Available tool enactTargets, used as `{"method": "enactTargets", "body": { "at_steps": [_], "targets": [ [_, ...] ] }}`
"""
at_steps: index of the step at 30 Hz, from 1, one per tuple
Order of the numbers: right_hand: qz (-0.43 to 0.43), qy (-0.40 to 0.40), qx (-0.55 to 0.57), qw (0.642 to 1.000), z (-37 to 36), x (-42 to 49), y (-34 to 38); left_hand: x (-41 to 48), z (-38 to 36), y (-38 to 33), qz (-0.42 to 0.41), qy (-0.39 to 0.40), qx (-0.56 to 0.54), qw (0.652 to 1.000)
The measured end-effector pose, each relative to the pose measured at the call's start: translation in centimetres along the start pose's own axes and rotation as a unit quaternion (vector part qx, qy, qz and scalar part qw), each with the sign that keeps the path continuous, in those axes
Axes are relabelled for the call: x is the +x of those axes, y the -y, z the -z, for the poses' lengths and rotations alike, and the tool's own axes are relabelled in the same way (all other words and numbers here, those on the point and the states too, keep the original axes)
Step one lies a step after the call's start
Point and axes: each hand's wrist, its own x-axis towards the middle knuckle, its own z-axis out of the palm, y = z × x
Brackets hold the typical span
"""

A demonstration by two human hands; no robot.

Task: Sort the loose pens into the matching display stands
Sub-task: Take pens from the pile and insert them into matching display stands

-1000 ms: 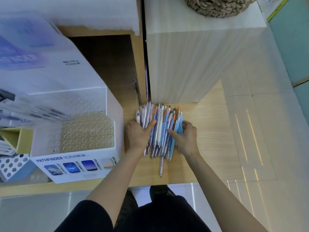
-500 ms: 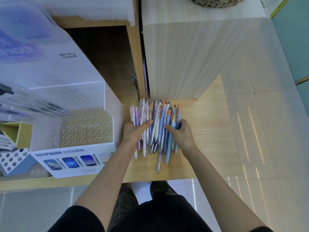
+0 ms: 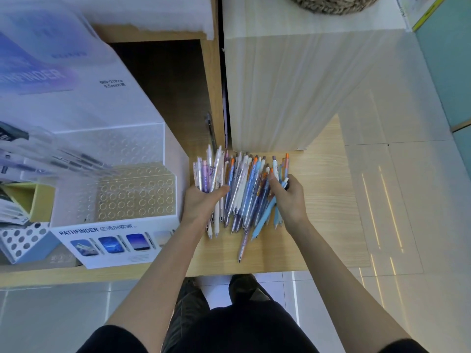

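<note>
A heap of loose pens, white, blue, purple and orange-tipped, lies on the wooden shelf. My left hand holds a bunch of white and purple pens at the heap's left side. On the right side of the heap, my right hand is curled around several blue pens. A white PATHFINDER display stand with rows of round holes stands just left of the heap; its near holes hold no pens.
A tall pale wooden block rises right behind the pens. Further stands with dark pens, a yellow box and a dotted box sit at the left. One dark pen lies in the gap behind.
Both hands have drawn apart, splitting the heap: the left gathered the white and purple pens leftward, the right closed on blue ones. The camera view also shifted slightly.
</note>
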Motion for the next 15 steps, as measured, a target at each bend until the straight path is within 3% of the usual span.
{"method": "enactTargets", "body": {
  "at_steps": [5,15],
  "targets": [
    [-0.001,0.041,0.048,0.998,-0.3,-0.8,0.9,-0.4,-0.2,-0.2,0.031,0.063,0.028,0.997],
    [0.013,0.041,0.056,0.997,-0.8,-1.5,2.2,-1.1,0.8,0.5,0.036,0.085,0.020,0.996]
  ]
}}
